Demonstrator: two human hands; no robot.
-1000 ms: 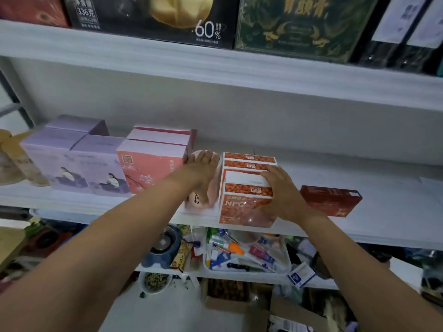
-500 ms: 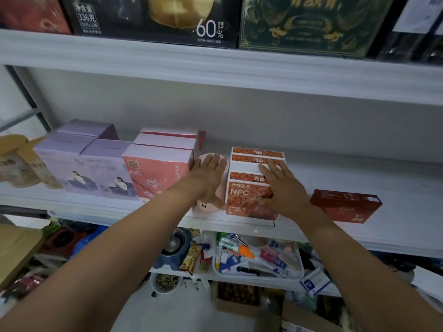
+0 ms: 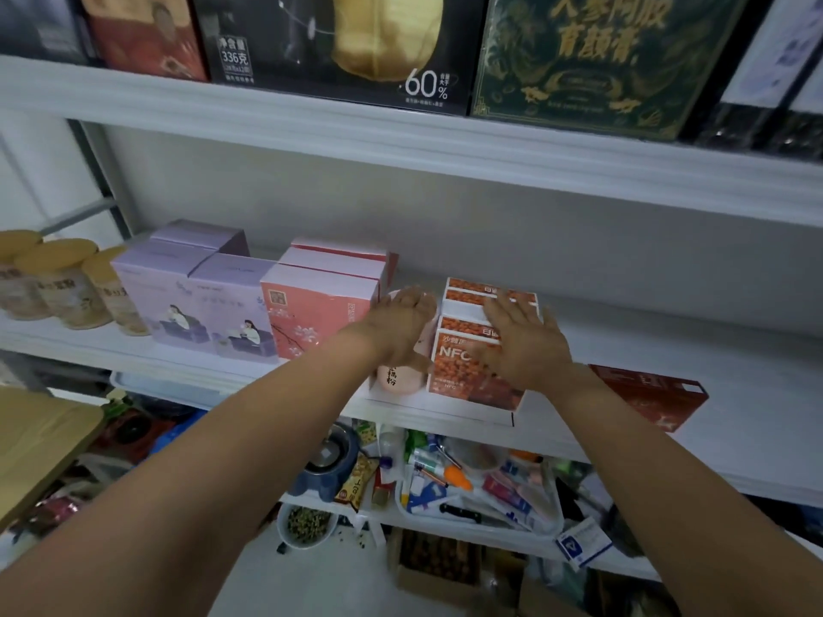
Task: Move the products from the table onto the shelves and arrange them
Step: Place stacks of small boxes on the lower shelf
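On the middle white shelf (image 3: 735, 349) stand several orange-and-white NFC boxes (image 3: 458, 371) in a row from front to back. My right hand (image 3: 523, 345) lies flat over their tops and front, fingers straight. Beside them on the left is a pink round tub (image 3: 398, 378); my left hand (image 3: 398, 320) rests on top of it with fingers extended. Pink boxes (image 3: 311, 318) stand left of the tub, touching or nearly touching it. A dark red flat box (image 3: 654, 394) lies on the shelf to the right, apart from my hands.
Lilac boxes (image 3: 196, 300) and yellow-lidded jars (image 3: 62, 287) fill the shelf's left end. Large dark boxes (image 3: 347, 42) line the shelf above. A lower shelf holds a cluttered white tray (image 3: 485, 492). A cardboard corner (image 3: 35, 443) juts in at the left.
Both hands have pushed the pink tub and the orange boxes a little farther back on the shelf. The view has shifted right and down slightly, so the jars at left show.
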